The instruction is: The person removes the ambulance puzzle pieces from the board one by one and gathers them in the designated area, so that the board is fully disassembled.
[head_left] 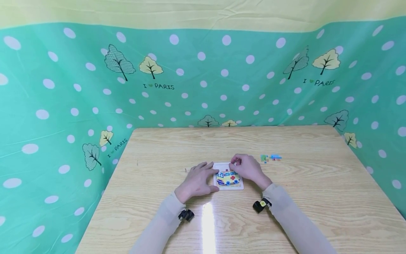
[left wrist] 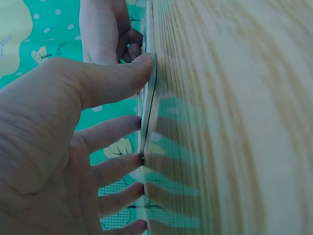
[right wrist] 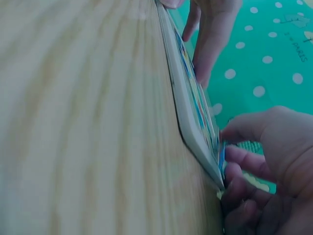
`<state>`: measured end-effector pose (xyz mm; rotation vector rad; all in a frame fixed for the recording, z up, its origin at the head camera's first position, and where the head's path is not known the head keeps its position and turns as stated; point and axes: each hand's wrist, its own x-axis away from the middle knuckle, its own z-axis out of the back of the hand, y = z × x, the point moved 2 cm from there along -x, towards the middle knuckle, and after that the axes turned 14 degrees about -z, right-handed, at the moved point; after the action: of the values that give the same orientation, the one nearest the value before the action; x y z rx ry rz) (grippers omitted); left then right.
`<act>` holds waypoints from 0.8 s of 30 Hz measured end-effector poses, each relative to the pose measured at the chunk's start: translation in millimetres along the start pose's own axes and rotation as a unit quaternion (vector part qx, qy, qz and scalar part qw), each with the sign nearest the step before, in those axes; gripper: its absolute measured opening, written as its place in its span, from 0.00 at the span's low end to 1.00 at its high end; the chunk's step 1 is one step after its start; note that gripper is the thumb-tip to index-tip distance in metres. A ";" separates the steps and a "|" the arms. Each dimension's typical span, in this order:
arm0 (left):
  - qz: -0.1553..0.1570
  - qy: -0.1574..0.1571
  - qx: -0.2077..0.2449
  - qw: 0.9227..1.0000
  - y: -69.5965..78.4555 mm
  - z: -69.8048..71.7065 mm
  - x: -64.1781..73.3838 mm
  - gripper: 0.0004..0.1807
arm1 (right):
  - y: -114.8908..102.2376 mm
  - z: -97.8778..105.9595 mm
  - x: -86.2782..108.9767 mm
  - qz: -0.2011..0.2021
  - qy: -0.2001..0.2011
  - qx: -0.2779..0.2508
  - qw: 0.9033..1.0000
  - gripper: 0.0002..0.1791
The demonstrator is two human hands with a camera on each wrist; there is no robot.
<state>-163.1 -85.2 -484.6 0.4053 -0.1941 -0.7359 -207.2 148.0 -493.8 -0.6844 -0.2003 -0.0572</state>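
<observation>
A small jigsaw puzzle board [head_left: 229, 188] with a pale frame lies flat on the table, showing a yellow ambulance picture [head_left: 227, 179]. My left hand [head_left: 197, 180] is spread along its left side. In the left wrist view, the left thumb [left wrist: 139, 73] rests at the board's near edge while the other fingers reach out almost straight. My right hand [head_left: 248, 167] is over the board's far right corner. Its thumb and curled fingers pinch a thin blue-edged puzzle piece [right wrist: 222, 155], mostly hidden, right at the board's surface.
Two loose clusters of puzzle pieces, one green [head_left: 264, 158] and one blue [head_left: 276, 157], lie right of the board on the wooden table [head_left: 285, 218]. A tiny dark speck [head_left: 185, 170] is beyond the left hand. A green dotted curtain [head_left: 203, 70] hangs behind.
</observation>
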 end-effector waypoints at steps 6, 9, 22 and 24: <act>-0.002 -0.001 -0.005 1.000 -0.6 0.1 -0.1 0.40 | 9.5 8.8 -1.8 0.040 -0.066 -0.031 0.996 0.14; -0.001 -0.002 -0.004 1.000 -0.7 0.7 0.6 0.40 | 12.7 14.2 -1.2 0.054 -0.111 -0.040 0.992 0.19; 0.000 -0.001 -0.004 1.000 -0.4 -0.2 0.8 0.39 | 21.3 18.3 -0.8 0.069 -0.131 -0.036 0.988 0.25; -0.001 0.000 -0.005 1.000 -0.6 -0.3 0.8 0.39 | 22.8 18.1 -0.7 0.074 -0.123 -0.040 0.989 0.24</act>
<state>-162.8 -86.0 -485.1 0.3967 -0.1908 -0.7388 -208.1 177.0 -494.5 -0.7848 -0.3852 0.1636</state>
